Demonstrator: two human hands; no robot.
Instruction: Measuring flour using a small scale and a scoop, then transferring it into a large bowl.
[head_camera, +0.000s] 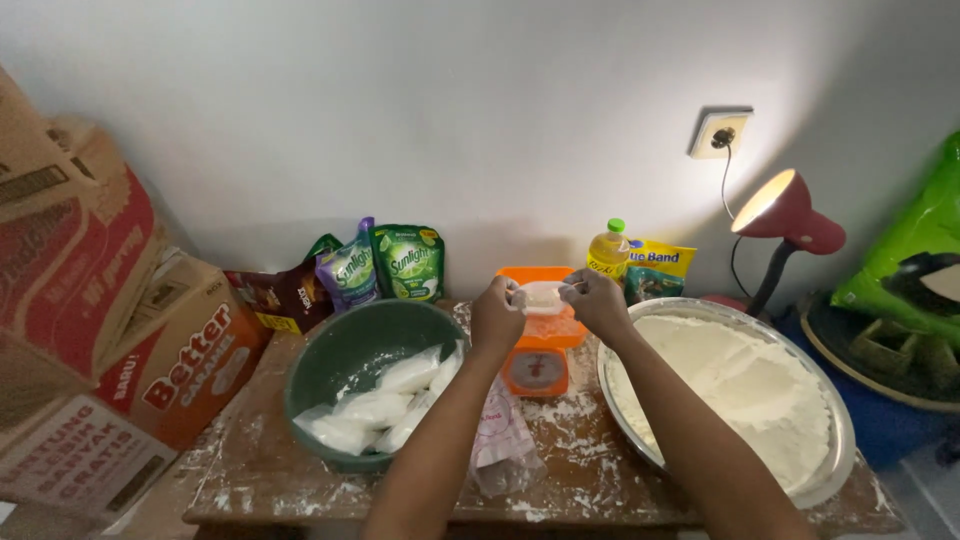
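Both hands, left hand (497, 318) and right hand (594, 300), pinch closed a small clear plastic bag of white flour (542, 296) above the small orange kitchen scale (538, 362), at twelve o'clock, probably for weighing.

Rough flour-dusted wooden table (590, 480), shiny metal basin (835, 470) (powdery matt flour), glossy plastic bags (375, 408), orange plastic scale (540, 360)

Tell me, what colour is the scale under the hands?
Orange: the scale shows best in the head view.
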